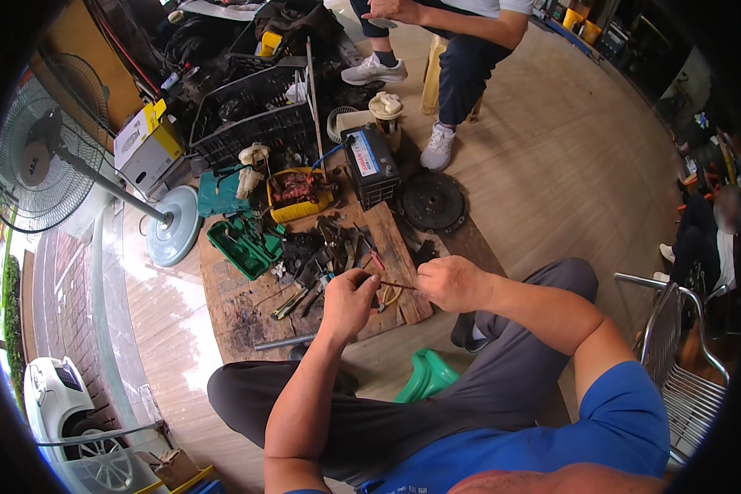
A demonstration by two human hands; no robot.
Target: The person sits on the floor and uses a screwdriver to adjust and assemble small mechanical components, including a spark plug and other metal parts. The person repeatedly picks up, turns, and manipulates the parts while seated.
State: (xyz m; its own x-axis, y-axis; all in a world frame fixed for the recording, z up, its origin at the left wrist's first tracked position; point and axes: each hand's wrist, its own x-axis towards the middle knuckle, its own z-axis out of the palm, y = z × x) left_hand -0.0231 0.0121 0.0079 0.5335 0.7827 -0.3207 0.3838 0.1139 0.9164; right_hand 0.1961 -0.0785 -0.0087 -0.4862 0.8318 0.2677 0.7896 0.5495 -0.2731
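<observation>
left fingers (361,280), right fingers (433,277): gripping thin dark strip (398,286) | wooden board (235,319): scattered tools (289,304) | beyond: black battery (371,166)

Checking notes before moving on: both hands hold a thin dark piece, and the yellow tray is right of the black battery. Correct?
No: the head view shows the yellow tray left of the battery. Left hand and right hand do hold the thin dark piece.

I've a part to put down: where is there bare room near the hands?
Bare: the table at its near-left corner, between the green case and metal tube; the floor right of the black disc. Crowded: mid-table, loose tools beyond the left hand; farther back, around the yellow tray and battery.
</observation>
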